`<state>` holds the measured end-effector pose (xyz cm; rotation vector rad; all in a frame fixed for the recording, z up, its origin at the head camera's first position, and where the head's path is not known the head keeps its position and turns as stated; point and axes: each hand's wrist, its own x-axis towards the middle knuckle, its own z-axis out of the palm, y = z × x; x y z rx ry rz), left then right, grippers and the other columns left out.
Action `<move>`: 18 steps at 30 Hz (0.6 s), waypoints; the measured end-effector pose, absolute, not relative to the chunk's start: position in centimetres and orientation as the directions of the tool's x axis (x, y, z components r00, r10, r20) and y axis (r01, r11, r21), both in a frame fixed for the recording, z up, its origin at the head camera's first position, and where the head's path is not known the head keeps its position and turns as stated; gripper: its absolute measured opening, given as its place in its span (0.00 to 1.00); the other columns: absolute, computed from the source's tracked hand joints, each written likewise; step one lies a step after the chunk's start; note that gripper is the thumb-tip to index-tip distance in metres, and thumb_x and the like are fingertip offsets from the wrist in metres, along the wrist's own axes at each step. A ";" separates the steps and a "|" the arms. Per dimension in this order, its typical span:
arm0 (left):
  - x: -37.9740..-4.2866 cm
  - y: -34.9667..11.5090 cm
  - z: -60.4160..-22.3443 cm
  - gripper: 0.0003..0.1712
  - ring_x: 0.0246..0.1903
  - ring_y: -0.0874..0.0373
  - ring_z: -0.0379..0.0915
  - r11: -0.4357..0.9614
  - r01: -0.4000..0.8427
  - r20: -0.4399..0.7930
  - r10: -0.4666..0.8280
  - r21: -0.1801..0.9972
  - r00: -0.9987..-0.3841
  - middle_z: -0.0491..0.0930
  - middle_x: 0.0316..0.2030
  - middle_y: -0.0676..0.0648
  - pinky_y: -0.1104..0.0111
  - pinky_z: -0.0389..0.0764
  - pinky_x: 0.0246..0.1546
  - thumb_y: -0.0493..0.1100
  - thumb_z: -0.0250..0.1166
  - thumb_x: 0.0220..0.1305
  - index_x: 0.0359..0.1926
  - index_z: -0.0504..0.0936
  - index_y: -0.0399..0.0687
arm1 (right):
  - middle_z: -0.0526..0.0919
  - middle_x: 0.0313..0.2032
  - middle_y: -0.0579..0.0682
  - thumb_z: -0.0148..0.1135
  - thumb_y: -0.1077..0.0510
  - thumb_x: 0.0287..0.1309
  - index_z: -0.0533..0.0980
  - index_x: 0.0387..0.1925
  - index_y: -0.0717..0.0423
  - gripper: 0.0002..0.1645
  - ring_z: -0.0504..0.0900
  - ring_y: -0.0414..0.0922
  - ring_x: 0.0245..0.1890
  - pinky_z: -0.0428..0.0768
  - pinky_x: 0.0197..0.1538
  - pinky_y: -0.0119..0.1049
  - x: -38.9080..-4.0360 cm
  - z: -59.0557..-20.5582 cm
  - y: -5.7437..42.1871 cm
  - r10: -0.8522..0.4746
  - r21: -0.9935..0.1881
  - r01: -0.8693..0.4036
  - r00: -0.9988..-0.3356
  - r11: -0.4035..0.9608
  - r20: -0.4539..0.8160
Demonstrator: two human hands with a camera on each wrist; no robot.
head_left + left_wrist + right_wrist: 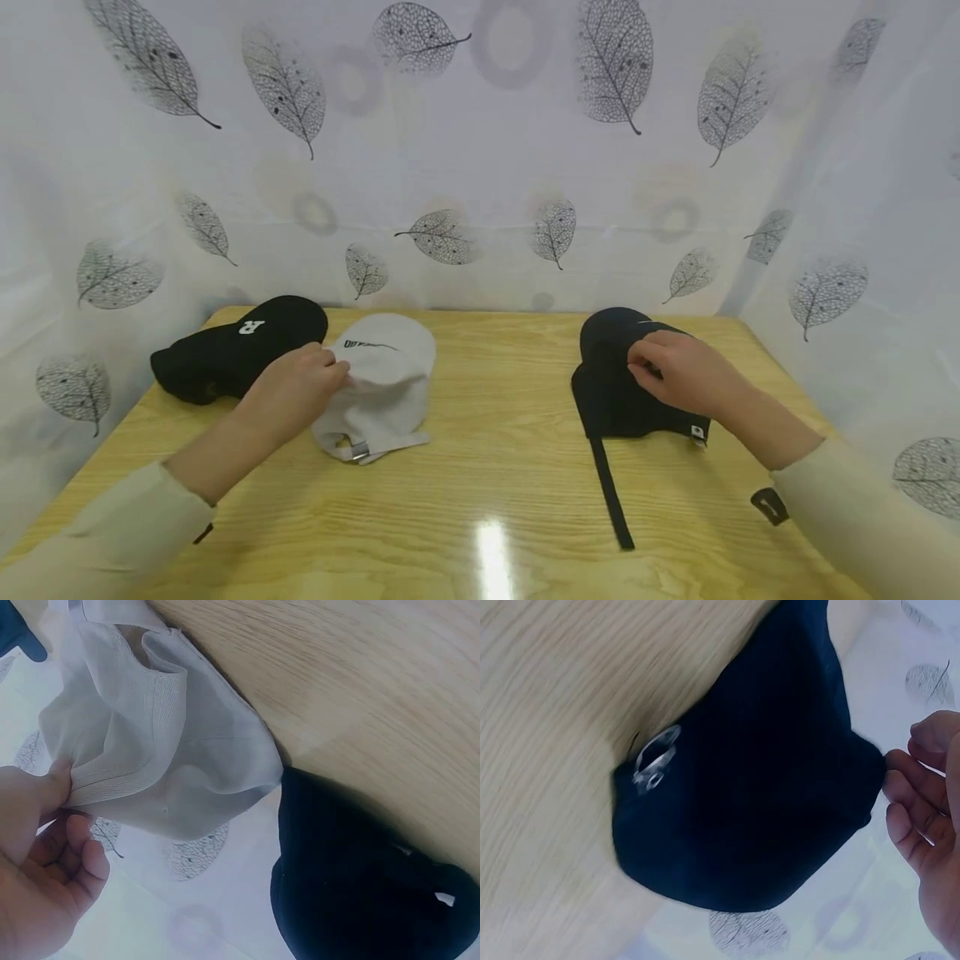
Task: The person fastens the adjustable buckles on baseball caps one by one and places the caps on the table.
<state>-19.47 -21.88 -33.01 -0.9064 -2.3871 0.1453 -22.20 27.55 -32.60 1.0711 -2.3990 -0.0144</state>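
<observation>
Presently, a pale grey cloth cap (393, 358) with dark lettering on its crown sits left of centre on the yellow wood-grain table (480, 442). Left hand (296, 387) pinches its cloth at the left edge, thumb over the fabric, remaining fingers curled below. A metal buckle (361, 450) shows at the cap's near side.

Well apart, on the right, a plain black cloth cap (611, 404); its long black strap (613, 492) runs toward the near side of the table. Small white label (698, 432) at its lower right corner. Right hand (686, 371) is over it, fingers loosely bent, a gap to the thumb; fingertips are at the cloth's edge, contact uncertain.

Just left of the grey cap: a black cap with a white letter R (225, 358). Pale sleeves (862, 508) on both arms. Behind, a white curtain (480, 150) printed with grey skeleton leaves.
</observation>
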 end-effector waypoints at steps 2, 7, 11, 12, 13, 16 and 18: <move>-19.6 -22.3 -33.1 0.08 0.22 0.54 0.69 0.770 0.568 0.474 0.631 -0.289 -0.614 0.72 0.17 0.48 0.68 0.75 0.23 0.40 0.71 0.49 0.22 0.80 0.42 | 0.78 0.26 0.45 0.70 0.62 0.41 0.77 0.27 0.51 0.10 0.72 0.37 0.24 0.74 0.27 0.33 -22.4 -32.6 28.0 -0.683 0.198 -0.681 -0.576 0.705 0.449; -20.0 -23.2 -33.6 0.09 0.21 0.53 0.68 0.783 0.561 0.476 0.614 -0.269 -0.629 0.72 0.17 0.48 0.66 0.74 0.23 0.40 0.70 0.50 0.21 0.79 0.42 | 0.77 0.28 0.45 0.69 0.62 0.43 0.77 0.28 0.52 0.09 0.73 0.38 0.25 0.75 0.27 0.35 -22.6 -32.6 28.8 -0.655 0.182 -0.657 -0.604 0.732 0.454; -20.3 -24.1 -34.0 0.09 0.23 0.52 0.70 0.799 0.541 0.446 0.597 -0.261 -0.667 0.73 0.18 0.47 0.64 0.76 0.25 0.41 0.69 0.52 0.22 0.80 0.42 | 0.78 0.29 0.48 0.68 0.61 0.45 0.77 0.30 0.54 0.08 0.75 0.42 0.27 0.76 0.30 0.39 -22.7 -32.5 29.3 -0.592 0.156 -0.589 -0.686 0.793 0.423; -20.4 -24.4 -34.1 0.09 0.23 0.52 0.70 0.806 0.532 0.435 0.590 -0.260 -0.681 0.74 0.18 0.47 0.64 0.76 0.25 0.41 0.68 0.52 0.23 0.80 0.42 | 0.77 0.30 0.49 0.67 0.59 0.46 0.78 0.31 0.54 0.08 0.75 0.43 0.28 0.76 0.31 0.40 -22.7 -32.5 29.4 -0.562 0.144 -0.556 -0.724 0.819 0.400; -20.5 -24.6 -34.3 0.09 0.24 0.52 0.71 0.813 0.523 0.425 0.580 -0.256 -0.695 0.74 0.19 0.47 0.63 0.76 0.26 0.42 0.68 0.52 0.23 0.80 0.42 | 0.78 0.30 0.50 0.66 0.58 0.48 0.78 0.32 0.55 0.08 0.75 0.45 0.29 0.76 0.32 0.42 -22.7 -32.5 29.5 -0.528 0.132 -0.519 -0.765 0.845 0.369; -20.6 -25.2 -34.6 0.08 0.25 0.52 0.72 0.829 0.506 0.402 0.558 -0.239 -0.726 0.75 0.20 0.47 0.62 0.77 0.26 0.42 0.68 0.53 0.24 0.81 0.42 | 0.78 0.31 0.52 0.62 0.53 0.53 0.78 0.34 0.57 0.11 0.75 0.47 0.29 0.76 0.35 0.46 -22.7 -32.4 29.9 -0.416 0.088 -0.408 -0.875 0.909 0.249; -20.5 -25.4 -34.8 0.07 0.25 0.52 0.73 0.830 0.509 0.394 0.556 -0.228 -0.732 0.75 0.20 0.47 0.62 0.77 0.26 0.41 0.68 0.53 0.25 0.81 0.42 | 0.78 0.30 0.52 0.60 0.51 0.56 0.77 0.35 0.58 0.14 0.75 0.47 0.29 0.76 0.35 0.46 -22.7 -32.4 30.1 -0.368 0.065 -0.363 -0.914 0.930 0.170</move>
